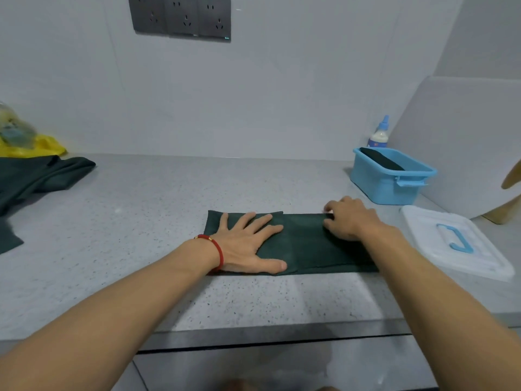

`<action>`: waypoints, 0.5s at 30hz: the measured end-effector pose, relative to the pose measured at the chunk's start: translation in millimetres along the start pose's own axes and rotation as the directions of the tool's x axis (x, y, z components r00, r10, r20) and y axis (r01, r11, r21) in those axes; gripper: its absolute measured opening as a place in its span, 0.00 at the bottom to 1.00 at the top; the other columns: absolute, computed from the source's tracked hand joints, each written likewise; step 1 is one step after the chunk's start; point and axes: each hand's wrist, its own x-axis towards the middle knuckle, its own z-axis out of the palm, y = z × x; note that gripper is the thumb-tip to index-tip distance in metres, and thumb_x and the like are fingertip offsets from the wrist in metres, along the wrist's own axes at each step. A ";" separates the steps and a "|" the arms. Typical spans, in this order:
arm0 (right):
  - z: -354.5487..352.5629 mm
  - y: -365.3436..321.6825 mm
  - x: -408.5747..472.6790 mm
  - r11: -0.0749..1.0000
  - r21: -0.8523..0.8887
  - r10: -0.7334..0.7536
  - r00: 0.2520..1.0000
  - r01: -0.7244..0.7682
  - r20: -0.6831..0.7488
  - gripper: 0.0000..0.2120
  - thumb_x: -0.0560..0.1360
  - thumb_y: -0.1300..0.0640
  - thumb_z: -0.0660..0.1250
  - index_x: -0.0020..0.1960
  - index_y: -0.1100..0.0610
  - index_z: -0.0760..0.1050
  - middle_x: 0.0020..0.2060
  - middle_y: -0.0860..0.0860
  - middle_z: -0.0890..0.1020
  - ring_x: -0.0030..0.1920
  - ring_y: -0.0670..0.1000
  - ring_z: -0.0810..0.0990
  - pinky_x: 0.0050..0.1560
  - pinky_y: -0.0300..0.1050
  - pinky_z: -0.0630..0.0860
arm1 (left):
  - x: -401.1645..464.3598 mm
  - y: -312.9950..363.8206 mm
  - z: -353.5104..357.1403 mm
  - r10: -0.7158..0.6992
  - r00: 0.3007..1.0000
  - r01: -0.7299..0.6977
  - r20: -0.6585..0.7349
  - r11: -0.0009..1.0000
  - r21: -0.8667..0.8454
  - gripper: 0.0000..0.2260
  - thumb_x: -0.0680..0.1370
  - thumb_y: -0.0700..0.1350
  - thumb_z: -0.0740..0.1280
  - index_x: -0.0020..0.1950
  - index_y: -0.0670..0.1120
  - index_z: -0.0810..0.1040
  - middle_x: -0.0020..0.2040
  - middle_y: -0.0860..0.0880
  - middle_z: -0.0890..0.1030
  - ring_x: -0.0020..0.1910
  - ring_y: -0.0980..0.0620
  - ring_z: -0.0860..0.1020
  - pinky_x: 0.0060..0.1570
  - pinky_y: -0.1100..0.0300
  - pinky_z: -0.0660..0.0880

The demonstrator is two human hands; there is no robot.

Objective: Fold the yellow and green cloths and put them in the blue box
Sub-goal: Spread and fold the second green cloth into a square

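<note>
Speckled grey stone forms the counter [141,244], its front edge nearest the viewer, with two bare forearms reaching forward over it from the bottom corners. On the counter's middle lies a dark green cloth [304,244], folded into a long flat band. Its long axis runs left to right, parallel to the counter's front edge, with its short ends pointing left and right.

On the band's left end, the left hand [248,244] lies flat with fingers spread and straight, palm pressing the fabric down; a red cord bracelet [217,252] circles that wrist. At the band's right end, the right hand [349,218] has its fingers curled, pinching the cloth's far right edge.

Just right of the cloth, a clear lid [456,244] with a blue handle lies flat on the counter. Beyond it and farther back stands the blue box [389,182], open, with a dark folded cloth [380,160] already inside, leaning against its far side. Nothing lies between the band and the box. Behind the box stands a small white bottle [379,134] with a blue cap.

Far to the left, well apart from the hands, more dark green fabric [36,179] lies loosely heaped, and behind it sits a yellow cloth or bag [36,149]; which it is cannot be told. A grey socket panel [180,16] hangs on the white wall.
</note>
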 end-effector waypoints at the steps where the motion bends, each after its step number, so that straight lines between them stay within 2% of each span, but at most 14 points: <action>1: -1.5 7.8 5.0 1.000 -0.008 0.001 0.996 -0.001 0.084 0.19 0.82 0.45 0.64 0.70 0.51 0.71 0.68 0.55 0.72 0.66 0.58 0.72 0.66 0.57 0.70 | 1.5 0.8 -6.5 -0.003 0.999 0.003 0.044 1.000 0.000 0.47 0.65 0.82 0.52 0.80 0.65 0.47 0.82 0.62 0.42 0.81 0.49 0.41 0.72 0.26 0.41; 3: -3.9 14.4 12.2 0.999 0.034 -0.028 0.991 0.024 0.134 0.15 0.80 0.45 0.68 0.60 0.53 0.73 0.62 0.55 0.77 0.57 0.55 0.76 0.62 0.53 0.74 | 5.7 3.2 -23.1 -0.010 0.993 0.006 0.121 0.999 0.035 0.48 0.63 0.83 0.56 0.78 0.64 0.49 0.81 0.64 0.45 0.80 0.48 0.45 0.71 0.26 0.48; 5: -9.2 15.2 16.2 0.995 0.083 -0.071 0.994 0.064 0.081 0.12 0.78 0.46 0.71 0.51 0.52 0.73 0.55 0.54 0.80 0.53 0.54 0.77 0.55 0.50 0.74 | 8.7 7.1 -36.7 -0.018 0.983 0.007 0.185 0.998 0.058 0.48 0.63 0.82 0.60 0.77 0.63 0.51 0.78 0.65 0.50 0.77 0.47 0.51 0.70 0.32 0.59; 8: -17.1 22.0 16.4 0.922 0.383 -0.026 0.998 0.047 -0.058 0.12 0.75 0.46 0.75 0.45 0.54 0.78 0.43 0.51 0.83 0.50 0.56 0.82 0.48 0.49 0.76 | 11.1 11.8 -43.4 -0.033 0.973 0.022 0.230 0.999 0.049 0.47 0.62 0.81 0.64 0.75 0.63 0.53 0.74 0.65 0.56 0.74 0.47 0.54 0.69 0.38 0.65; 10: -22.0 28.3 11.2 0.831 0.553 0.046 0.998 -0.057 0.034 0.19 0.72 0.43 0.77 0.49 0.58 0.81 0.45 0.54 0.84 0.50 0.57 0.83 0.52 0.52 0.81 | 9.9 12.1 -43.7 -0.052 0.968 0.043 0.244 0.998 0.042 0.48 0.62 0.81 0.65 0.75 0.62 0.52 0.73 0.64 0.56 0.75 0.48 0.53 0.70 0.38 0.64; 12: -24.3 36.7 0.8 0.761 0.605 0.121 0.968 -0.234 0.221 0.30 0.69 0.39 0.78 0.56 0.62 0.76 0.51 0.56 0.82 0.51 0.57 0.82 0.48 0.52 0.81 | 9.5 12.9 -43.2 -0.061 0.965 0.050 0.256 0.997 0.051 0.50 0.62 0.81 0.64 0.77 0.62 0.50 0.76 0.65 0.52 0.77 0.47 0.51 0.71 0.37 0.63; 14: -24.5 46.9 -8.9 0.736 0.585 0.147 0.924 -0.340 0.352 0.30 0.69 0.40 0.79 0.56 0.63 0.75 0.51 0.57 0.81 0.48 0.54 0.80 0.39 0.46 0.77 | 10.6 15.5 -46.0 -0.090 0.953 0.071 0.288 0.995 0.076 0.53 0.61 0.81 0.64 0.79 0.62 0.48 0.79 0.62 0.49 0.77 0.46 0.52 0.70 0.37 0.64; 15: -23.5 53.2 -13.5 0.749 0.558 0.143 0.910 -0.357 0.389 0.28 0.70 0.42 0.79 0.55 0.63 0.77 0.49 0.58 0.82 0.45 0.54 0.79 0.37 0.45 0.76 | 11.9 18.0 -48.6 -0.111 0.948 0.088 0.300 0.992 0.091 0.53 0.60 0.82 0.65 0.78 0.63 0.49 0.78 0.59 0.52 0.75 0.45 0.55 0.68 0.39 0.66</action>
